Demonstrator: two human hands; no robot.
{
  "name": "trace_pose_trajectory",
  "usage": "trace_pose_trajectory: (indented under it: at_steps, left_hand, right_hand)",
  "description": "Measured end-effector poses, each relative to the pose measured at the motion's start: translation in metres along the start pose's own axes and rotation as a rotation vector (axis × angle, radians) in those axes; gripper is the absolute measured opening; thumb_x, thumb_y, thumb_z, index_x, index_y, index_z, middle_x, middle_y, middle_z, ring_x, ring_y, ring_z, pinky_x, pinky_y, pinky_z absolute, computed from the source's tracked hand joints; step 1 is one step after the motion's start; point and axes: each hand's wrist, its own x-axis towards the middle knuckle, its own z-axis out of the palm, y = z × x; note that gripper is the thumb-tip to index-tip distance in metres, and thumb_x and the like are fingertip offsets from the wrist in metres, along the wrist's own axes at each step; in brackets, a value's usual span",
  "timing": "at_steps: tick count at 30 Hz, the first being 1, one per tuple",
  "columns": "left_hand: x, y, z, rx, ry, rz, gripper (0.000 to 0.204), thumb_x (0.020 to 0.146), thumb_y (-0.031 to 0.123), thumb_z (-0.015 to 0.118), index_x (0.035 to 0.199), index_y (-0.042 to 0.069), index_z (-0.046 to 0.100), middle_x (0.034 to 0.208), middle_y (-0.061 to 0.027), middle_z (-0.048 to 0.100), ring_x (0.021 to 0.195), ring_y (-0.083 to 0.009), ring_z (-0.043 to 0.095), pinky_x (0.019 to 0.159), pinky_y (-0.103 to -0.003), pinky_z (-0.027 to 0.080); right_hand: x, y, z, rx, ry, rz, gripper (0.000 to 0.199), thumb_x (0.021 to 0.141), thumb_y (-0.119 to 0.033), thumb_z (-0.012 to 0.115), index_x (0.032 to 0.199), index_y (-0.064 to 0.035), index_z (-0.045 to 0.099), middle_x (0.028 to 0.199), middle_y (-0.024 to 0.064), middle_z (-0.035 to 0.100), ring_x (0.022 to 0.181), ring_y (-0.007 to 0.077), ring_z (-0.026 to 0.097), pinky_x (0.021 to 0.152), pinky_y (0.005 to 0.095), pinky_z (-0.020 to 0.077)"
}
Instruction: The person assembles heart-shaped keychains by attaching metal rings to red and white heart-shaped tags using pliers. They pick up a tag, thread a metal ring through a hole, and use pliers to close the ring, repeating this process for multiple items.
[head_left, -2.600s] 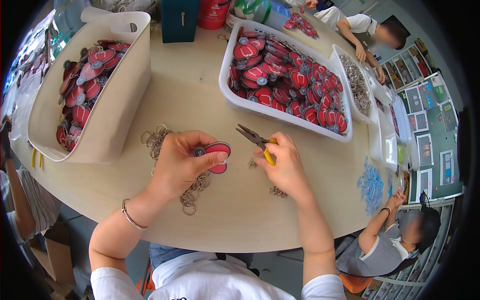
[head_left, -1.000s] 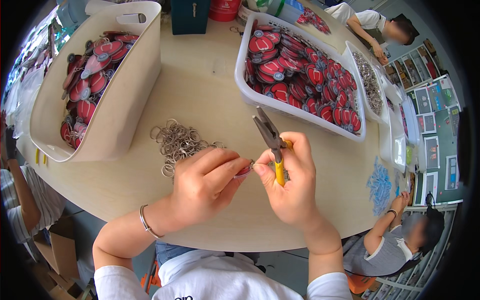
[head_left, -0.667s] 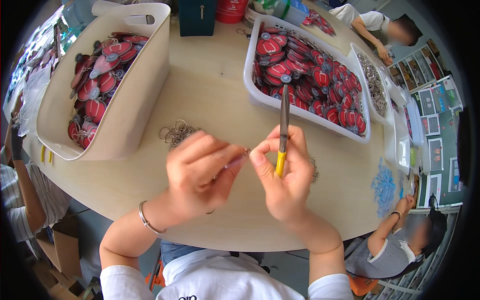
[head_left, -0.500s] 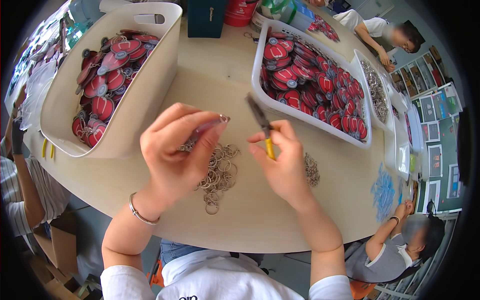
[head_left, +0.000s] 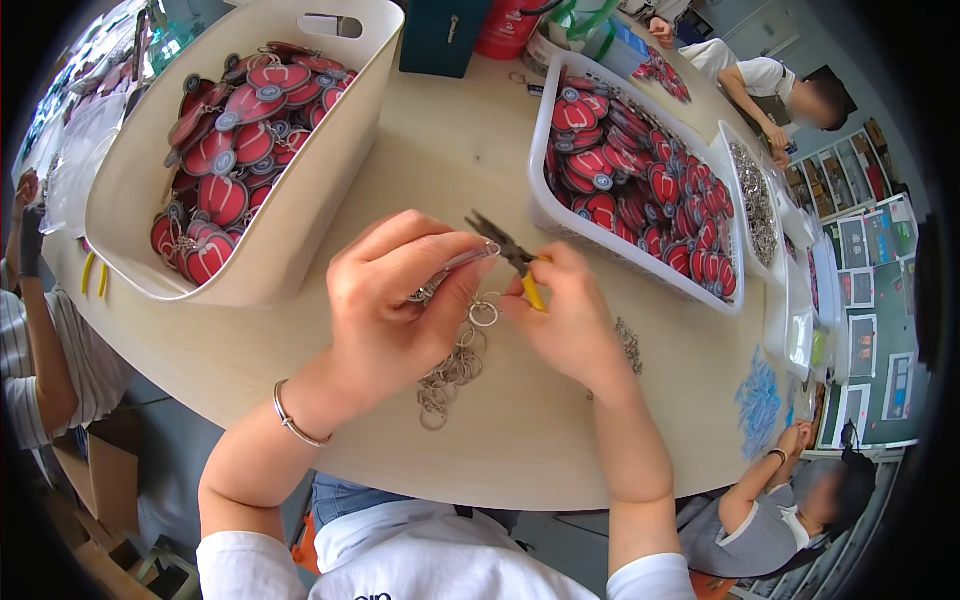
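Observation:
My left hand [head_left: 395, 290] pinches a flat keychain charm [head_left: 470, 257], seen nearly edge-on, its tip pointing right. Some metal chain shows between the fingers. In my right hand [head_left: 570, 325] is a pair of pliers [head_left: 517, 258] with dark jaws and yellow handles. The jaws are at the charm's tip; whether they grip its small metal loop I cannot tell. A key ring [head_left: 484, 313] shows between the hands, by the right fingertips; what carries it is unclear. Below lies a pile of key rings [head_left: 455, 370], partly hidden by my left hand. Small metal links [head_left: 629, 345] lie behind my right hand.
A cream bin [head_left: 345, 180] on the left and a white basket [head_left: 640, 258] on the right hold red charms. Beyond the basket, a tray [head_left: 775, 255] holds metal parts. Blue strips [head_left: 758, 400] lie at right. Several people sit or work around the table.
My left hand has shifted right with the charm. The pliers have swung from upright to tilted, and their jaws have come to the charm's tip. A key ring now shows between the hands.

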Motion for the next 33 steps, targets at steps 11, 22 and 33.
trace_pose_trajectory:
  at_steps: [11,22,33]
  left_hand:
    - [-0.019,0.0,0.018,-0.039,-0.102,-0.074,0.016,0.068,-0.006,0.073,0.081,0.001,0.069,0.07,-0.0075,0.061,0.06,-0.0219,0.058,0.053,-0.031,0.045]
    - [-0.025,0.004,0.02,-0.075,-0.227,-0.008,0.02,0.067,-0.007,0.075,0.085,-0.001,0.07,0.074,-0.0083,0.062,0.061,-0.0192,0.054,0.052,-0.03,0.042]
    - [-0.024,0.006,0.02,-0.08,-0.218,0.058,0.021,0.066,-0.006,0.075,0.085,0.0,0.07,0.074,-0.0074,0.062,0.061,-0.0187,0.053,0.051,-0.03,0.041]
  right_hand:
    - [-0.02,-0.025,-0.052,0.278,0.244,-0.06,0.013,0.076,-0.003,0.073,0.079,0.0024,0.062,0.093,0.0092,0.054,0.083,0.0205,0.055,0.075,0.0316,0.0451]
    - [-0.032,-0.036,-0.062,0.279,0.308,-0.162,0.013,0.077,-0.006,0.073,0.079,0.0005,0.062,0.096,0.0089,0.053,0.088,0.0197,0.053,0.079,0.0296,0.0427]
    - [-0.032,-0.039,-0.062,0.305,0.301,-0.137,0.013,0.077,-0.006,0.072,0.079,0.0008,0.062,0.096,0.0084,0.053,0.086,0.0178,0.053,0.078,0.0281,0.0424]
